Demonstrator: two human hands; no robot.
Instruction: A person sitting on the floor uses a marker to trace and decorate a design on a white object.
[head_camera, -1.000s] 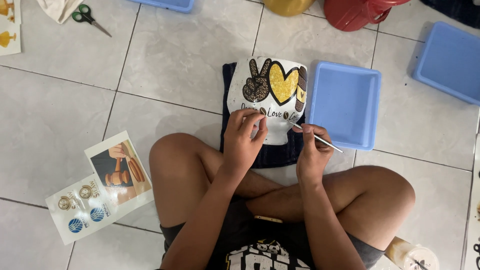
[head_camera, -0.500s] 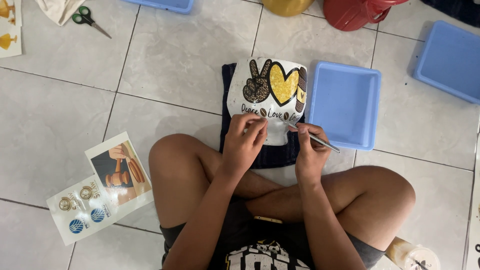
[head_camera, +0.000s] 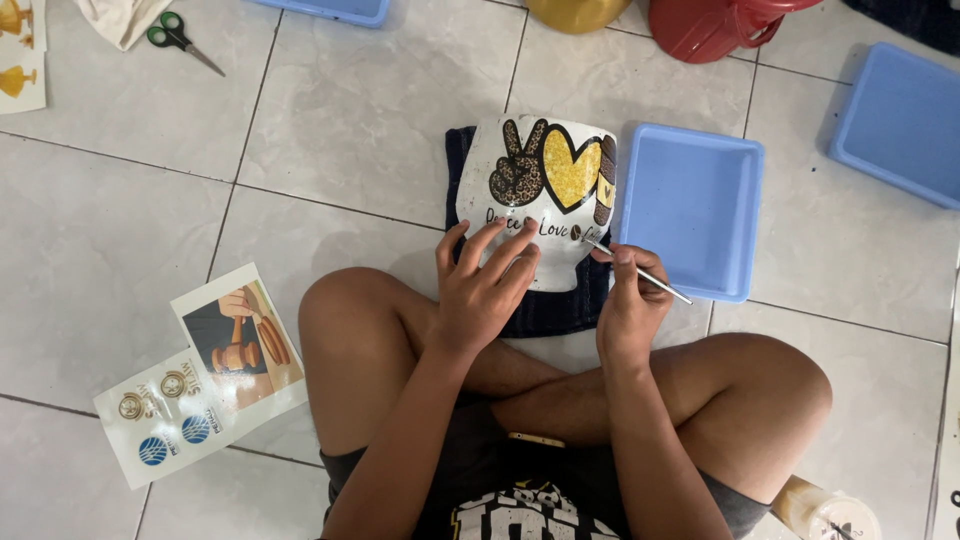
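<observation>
White film (head_camera: 535, 195) printed with a leopard-pattern hand sign, a yellow heart and a row of lettering lies flat on a folded dark cloth (head_camera: 530, 305), which in turn rests on the pale tiled floor (head_camera: 350, 130) just beyond the person's crossed legs; the cloth seems to serve as a soft pad under the sheet. The left hand (head_camera: 485, 285) lies spread over the near edge of the film, fingers apart and pressed flat on it beside the lettering, holding nothing, and by the look of it pins the sheet so it cannot slide. The right hand (head_camera: 628, 300) has its grip closed on a thin metal pick (head_camera: 640, 272), held like a pen, with the point touching the film at the right end of the lettering, a hold suited to fine picking at small details. Just right of the cloth sits a shallow blue tray (head_camera: 690, 210), close to the working hand; a second blue tray (head_camera: 900, 120) lies further right, well apart. Near left on the floor are printed sheets (head_camera: 200, 375) with a gavel picture and round emblems. Far left lie green-handled scissors (head_camera: 178, 35) beside a pale cloth. At the far edge stand a red plastic vessel (head_camera: 715, 25) and a yellowish one (head_camera: 575, 12), both partly cut off.
</observation>
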